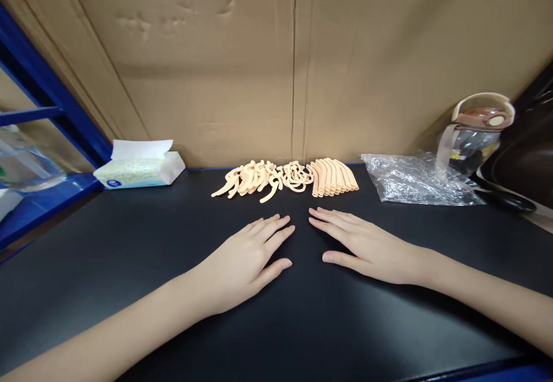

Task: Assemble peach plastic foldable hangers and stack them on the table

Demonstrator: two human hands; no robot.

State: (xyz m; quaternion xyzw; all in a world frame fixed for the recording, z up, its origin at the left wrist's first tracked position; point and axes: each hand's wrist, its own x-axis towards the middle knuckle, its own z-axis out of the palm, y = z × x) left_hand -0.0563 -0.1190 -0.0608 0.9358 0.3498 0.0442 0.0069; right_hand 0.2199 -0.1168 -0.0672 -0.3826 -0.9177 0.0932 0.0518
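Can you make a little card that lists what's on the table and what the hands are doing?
left hand: flat on the black table, empty
right hand: flat, empty, apart from the left
just past fingertips: loose peach pieces, neat peach row
far left: tissue pack
far right: plastic bag, water bottle
behind: cardboard

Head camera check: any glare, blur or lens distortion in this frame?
Head view: even, soft light, faint shadows under the left hand and right hand; sharp on the peach plastic pieces; small glints on the clear bag; wide-angle stretch tilts the blue shelf frame.
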